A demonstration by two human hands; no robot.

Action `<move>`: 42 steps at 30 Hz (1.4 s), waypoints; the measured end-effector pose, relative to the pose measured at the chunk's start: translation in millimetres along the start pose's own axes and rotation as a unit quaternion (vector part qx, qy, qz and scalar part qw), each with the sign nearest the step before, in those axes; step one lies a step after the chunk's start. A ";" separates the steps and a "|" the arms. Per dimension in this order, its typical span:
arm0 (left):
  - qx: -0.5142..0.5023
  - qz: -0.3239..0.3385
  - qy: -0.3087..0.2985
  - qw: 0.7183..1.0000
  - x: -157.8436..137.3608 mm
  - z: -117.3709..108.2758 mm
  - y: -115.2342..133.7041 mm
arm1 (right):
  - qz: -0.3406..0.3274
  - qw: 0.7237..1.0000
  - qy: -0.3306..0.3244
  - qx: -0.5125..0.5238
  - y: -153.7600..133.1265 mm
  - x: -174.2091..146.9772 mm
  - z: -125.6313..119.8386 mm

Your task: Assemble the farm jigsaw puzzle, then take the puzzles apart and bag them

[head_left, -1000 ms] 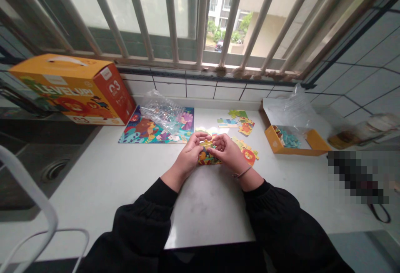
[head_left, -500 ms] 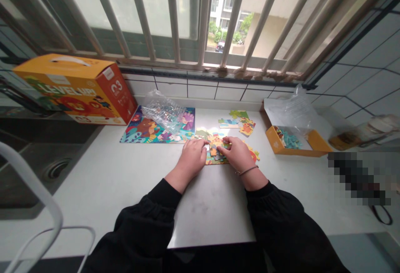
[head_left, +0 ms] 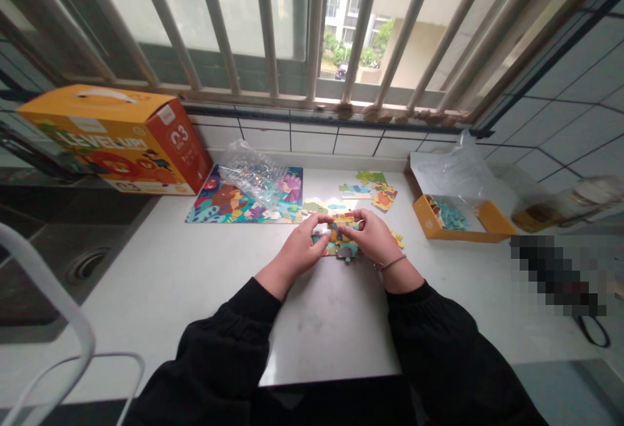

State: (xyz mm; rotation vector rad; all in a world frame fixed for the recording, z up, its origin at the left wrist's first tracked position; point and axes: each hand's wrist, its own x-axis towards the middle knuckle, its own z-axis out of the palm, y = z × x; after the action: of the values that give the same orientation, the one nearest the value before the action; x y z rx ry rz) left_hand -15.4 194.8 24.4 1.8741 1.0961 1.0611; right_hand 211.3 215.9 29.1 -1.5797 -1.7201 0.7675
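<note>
Several joined jigsaw puzzle pieces, yellow and orange, are between my hands, which look to have them tilted up off the counter. My left hand curls its thumb and forefinger at their left edge. From the other side, my right hand pinches them between thumb and fingers. A grey and teal puzzle piece shows just below, at the near edge of the puzzle. Parts of the puzzle under and behind my hands are hidden. Behind them lies a loose group of puzzle pieces.
A finished-looking dark jigsaw lies left, under a clear plastic bag. An orange carton stands by the sink. At right are an open yellow box with pieces and a glass jar. Window bars rise behind.
My hands have shifted slightly, and the pieces between them appear more raised and tilted. The grey and teal piece at the near edge now shows more fully.
</note>
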 end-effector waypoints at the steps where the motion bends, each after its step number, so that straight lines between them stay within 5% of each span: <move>1: 0.004 0.000 0.004 1.000 0.1 0.1 -0.6 | 0.008 0.999 0.000 0.033 -1.0 -0.3 -0.6; 6: -0.021 -0.064 0.053 0.996 1.1 2.1 -6.1 | 0.070 0.959 0.016 0.274 -7.5 0.8 0.4; 12: -0.069 -0.079 -0.010 0.994 1.6 2.6 -4.8 | 0.075 0.920 0.008 0.384 -16.4 0.9 2.0; 15: 0.043 -0.024 -0.022 0.999 1.7 -0.9 -6.9 | 0.056 0.949 -0.010 0.311 -11.7 -0.1 -7.5; 18: 0.140 0.007 -0.046 0.989 0.2 -4.9 -11.2 | -0.023 0.991 -0.087 0.102 -2.6 -1.1 -20.3; 22: 0.207 0.006 -0.091 0.974 -4.8 -6.6 -14.4 | -0.089 0.983 -0.146 -0.072 5.8 -3.4 -23.0; 33: 0.225 -0.044 -0.094 0.969 -6.0 -5.4 -10.4 | -0.152 0.967 -0.165 -0.119 7.2 -4.5 -16.5; 42: 0.195 -0.057 -0.075 0.976 -4.8 -6.0 -3.5 | -0.107 0.980 -0.153 -0.063 3.4 -4.8 -24.8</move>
State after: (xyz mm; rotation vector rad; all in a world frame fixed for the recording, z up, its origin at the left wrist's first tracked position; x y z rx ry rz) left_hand -23.4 192.8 22.4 2.1217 1.3786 0.6594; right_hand 233.4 211.0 41.0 -1.3802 -2.1589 0.8406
